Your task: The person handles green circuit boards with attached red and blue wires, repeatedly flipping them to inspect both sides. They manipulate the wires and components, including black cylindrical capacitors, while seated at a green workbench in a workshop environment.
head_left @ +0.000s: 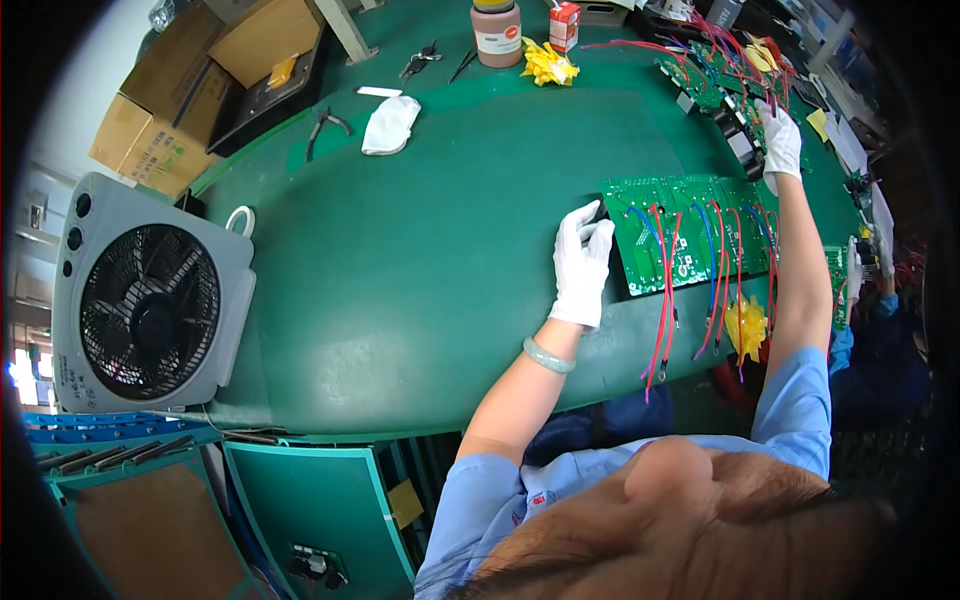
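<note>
Wired circuit board: the green board point(645, 250) is lying on the bench point(400, 260) at the right, between the 2 hands; red wires point(668, 300) and blue wires point(710, 270) are trailing over its near edge.
Left hand: the white-gloved left hand point(582, 265) is resting at the board's left edge, fingers partly curled; I cannot tell whether it is gripping.
Right hand: the white-gloved right hand point(782, 145) is reaching past the board to the piled boards point(690, 85), fingers partly bent among wires; its hold is not clear.
Yellow bundle: it point(745, 328) is sitting by the board's near edge.
Far bench: a jar point(497, 35) is standing near a red-and-white box point(564, 27); pliers point(325, 130) are lying beside a white cloth item point(391, 126).
Left end: a grey fan point(150, 310) is standing near a cardboard box point(160, 110).
</note>
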Action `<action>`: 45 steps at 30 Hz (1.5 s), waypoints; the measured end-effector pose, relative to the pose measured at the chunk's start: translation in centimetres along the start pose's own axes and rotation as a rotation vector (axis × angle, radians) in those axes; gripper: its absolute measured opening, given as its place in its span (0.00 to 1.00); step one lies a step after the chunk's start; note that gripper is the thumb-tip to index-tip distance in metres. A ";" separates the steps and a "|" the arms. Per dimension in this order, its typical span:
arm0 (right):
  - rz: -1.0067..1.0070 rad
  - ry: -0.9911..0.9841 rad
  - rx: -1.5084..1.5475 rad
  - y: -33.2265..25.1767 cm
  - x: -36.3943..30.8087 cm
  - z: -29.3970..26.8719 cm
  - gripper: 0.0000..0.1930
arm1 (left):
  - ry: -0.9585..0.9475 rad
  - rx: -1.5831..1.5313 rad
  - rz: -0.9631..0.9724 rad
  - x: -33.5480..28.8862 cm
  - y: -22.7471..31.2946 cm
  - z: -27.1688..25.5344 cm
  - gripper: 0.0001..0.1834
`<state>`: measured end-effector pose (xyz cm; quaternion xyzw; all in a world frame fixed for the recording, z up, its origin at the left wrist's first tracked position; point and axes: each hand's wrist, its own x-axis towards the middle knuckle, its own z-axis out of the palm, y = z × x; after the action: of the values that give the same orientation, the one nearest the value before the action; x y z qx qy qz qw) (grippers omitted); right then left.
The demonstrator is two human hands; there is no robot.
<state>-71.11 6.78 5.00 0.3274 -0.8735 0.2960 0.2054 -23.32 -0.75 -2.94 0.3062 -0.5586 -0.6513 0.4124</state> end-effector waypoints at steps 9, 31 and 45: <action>-0.286 -0.075 0.203 -19.6 -8.5 -12.8 0.24 | 0.353 -0.348 0.229 -0.9 6.1 -4.4 0.17; -0.155 -0.794 1.069 -31.5 -38.8 -10.8 0.25 | 0.370 -0.042 0.130 -18.4 6.5 -17.4 0.34; -0.111 -0.752 1.005 -28.4 -38.6 -8.1 0.21 | 0.312 0.003 0.093 -16.6 5.8 -18.2 0.38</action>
<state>-22.96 12.10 0.57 0.5105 -0.6218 0.5239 -0.2798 1.30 4.95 -1.72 0.3782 -0.5024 -0.5752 0.5231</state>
